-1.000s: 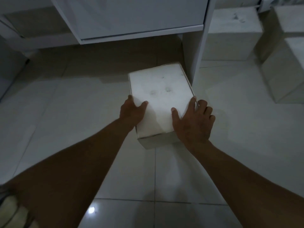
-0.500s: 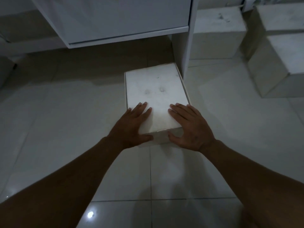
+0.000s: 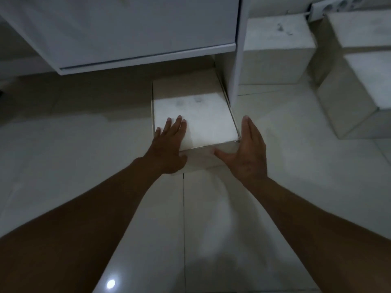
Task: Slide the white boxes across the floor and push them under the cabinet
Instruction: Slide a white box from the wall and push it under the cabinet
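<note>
A white box (image 3: 203, 115) lies on the tiled floor with its far half in the shadow beneath the white cabinet (image 3: 131, 32), tight against the cabinet's right side panel (image 3: 238, 60). My left hand (image 3: 169, 142) rests flat on the box's near left top, fingers straight. My right hand (image 3: 249, 149) is at the box's near right corner, fingers straight along its right side and thumb across its front face.
More white boxes stand on the floor to the right of the cabinet: one (image 3: 275, 45) right behind the side panel and two (image 3: 364, 85) further right. A white power strip (image 3: 334, 7) lies at the top right. Pale glossy floor tiles (image 3: 63, 166) spread left and near me.
The box has slid forward, so its far half now lies under the cabinet. My right hand has moved off the top to the box's near right corner.
</note>
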`<state>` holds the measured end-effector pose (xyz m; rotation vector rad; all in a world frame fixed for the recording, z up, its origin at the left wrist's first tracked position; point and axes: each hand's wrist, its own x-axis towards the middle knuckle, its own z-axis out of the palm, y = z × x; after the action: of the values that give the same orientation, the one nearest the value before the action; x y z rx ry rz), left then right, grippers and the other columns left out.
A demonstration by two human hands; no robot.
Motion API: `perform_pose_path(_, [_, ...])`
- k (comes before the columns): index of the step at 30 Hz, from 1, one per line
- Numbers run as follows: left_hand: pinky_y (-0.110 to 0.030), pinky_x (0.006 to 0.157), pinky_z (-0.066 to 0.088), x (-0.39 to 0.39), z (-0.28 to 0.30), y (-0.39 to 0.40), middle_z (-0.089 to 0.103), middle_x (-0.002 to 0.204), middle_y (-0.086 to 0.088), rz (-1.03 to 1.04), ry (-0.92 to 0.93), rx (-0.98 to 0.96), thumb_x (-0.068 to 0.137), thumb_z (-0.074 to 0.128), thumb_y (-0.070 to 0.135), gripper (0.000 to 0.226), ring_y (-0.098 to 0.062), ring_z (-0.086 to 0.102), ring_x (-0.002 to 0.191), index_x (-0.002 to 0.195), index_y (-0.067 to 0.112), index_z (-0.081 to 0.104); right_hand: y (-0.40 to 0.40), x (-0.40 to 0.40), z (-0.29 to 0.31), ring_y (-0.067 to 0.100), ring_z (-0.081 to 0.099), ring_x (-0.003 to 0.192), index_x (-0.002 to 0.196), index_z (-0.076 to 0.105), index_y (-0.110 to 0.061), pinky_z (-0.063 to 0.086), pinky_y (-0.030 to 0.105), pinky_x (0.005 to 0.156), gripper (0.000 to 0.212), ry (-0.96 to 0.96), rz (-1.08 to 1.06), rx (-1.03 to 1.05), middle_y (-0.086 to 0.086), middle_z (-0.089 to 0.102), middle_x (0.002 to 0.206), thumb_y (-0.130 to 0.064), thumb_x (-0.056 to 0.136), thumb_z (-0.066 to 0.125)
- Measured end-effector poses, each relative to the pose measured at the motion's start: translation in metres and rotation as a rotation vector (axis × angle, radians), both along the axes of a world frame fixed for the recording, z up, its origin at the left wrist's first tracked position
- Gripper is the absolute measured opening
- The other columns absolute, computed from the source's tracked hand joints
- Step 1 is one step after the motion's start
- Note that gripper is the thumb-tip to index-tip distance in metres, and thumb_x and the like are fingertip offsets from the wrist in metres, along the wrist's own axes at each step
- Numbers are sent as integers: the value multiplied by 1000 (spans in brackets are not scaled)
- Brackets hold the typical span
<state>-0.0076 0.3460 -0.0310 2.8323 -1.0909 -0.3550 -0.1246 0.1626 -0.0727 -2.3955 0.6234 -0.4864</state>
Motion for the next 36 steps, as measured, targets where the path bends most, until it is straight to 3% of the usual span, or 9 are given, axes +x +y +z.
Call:
perform_pose_path(5, [-46,118,-6,21,-11,-11,-11,163,1,46,-89,-50,79,60,67,111,-23,-14,148,155,16,-3,-13,27,-12,14,16,146,155,9,-20,17,27,115,118,-5,17,316,-2,18,161,-58,69,79])
perform_pose_path(9, [-46,119,-3,48,-14,-15,-7,163,1,19,-137,-68,81,57,68,106,-21,-10,149,155,18,-1,-20,52,-17,9,23,143,155,11,-22,20,18,108,116,-53,35,419,-6,24,159,-53,68,82])
perform_pose_path(12, [-49,120,1,65,-14,-20,-5,163,0,-14,-168,-56,80,58,67,106,-22,-8,149,155,18,1,-26,65,-17,12,37,135,155,16,-20,34,25,109,116,-66,55,474,-3,39,151,-50,67,85])
perform_pose_path(17, [-52,119,6,86,-15,-29,3,164,-2,-53,-234,-41,77,63,66,109,-27,1,149,155,16,7,-36,78,-24,15,56,110,137,43,-13,49,39,97,92,-55,14,499,-4,59,124,-53,65,85])
perform_pose_path(21, [-45,117,-2,100,-20,-35,-2,164,2,-30,-247,-49,78,59,68,107,-22,-4,149,156,21,2,-42,86,-28,-1,64,85,115,61,-25,52,15,73,59,-129,1,509,-16,68,94,-46,66,86])
perform_pose_path(27, [-46,119,-2,107,-20,-38,-2,163,2,-21,-236,-60,80,60,66,106,-21,-6,149,156,23,0,-43,93,-30,-2,62,68,97,64,-28,47,9,57,42,-116,-38,452,-15,66,75,-49,67,84])
perform_pose_path(32, [-48,120,0,108,-19,-40,-2,164,2,-20,-245,-55,79,60,67,107,-21,-5,149,155,22,0,-42,94,-31,-2,62,74,101,62,-24,52,19,67,42,-90,-42,458,-13,66,82,-44,70,83])
perform_pose_path(34, [-50,120,1,105,-17,-41,-2,164,1,-2,-234,-38,79,61,66,108,-22,-6,149,155,21,-1,-41,93,-29,-3,62,90,117,59,-18,51,23,81,57,-40,-31,458,-8,68,100,-44,72,83])
perform_pose_path(36, [-52,119,2,98,-14,-45,-3,164,-1,35,-224,-8,80,61,64,107,-24,-6,149,155,19,-1,-38,88,-25,14,57,117,139,46,-15,47,32,99,80,27,-34,478,3,60,129,-44,73,82])
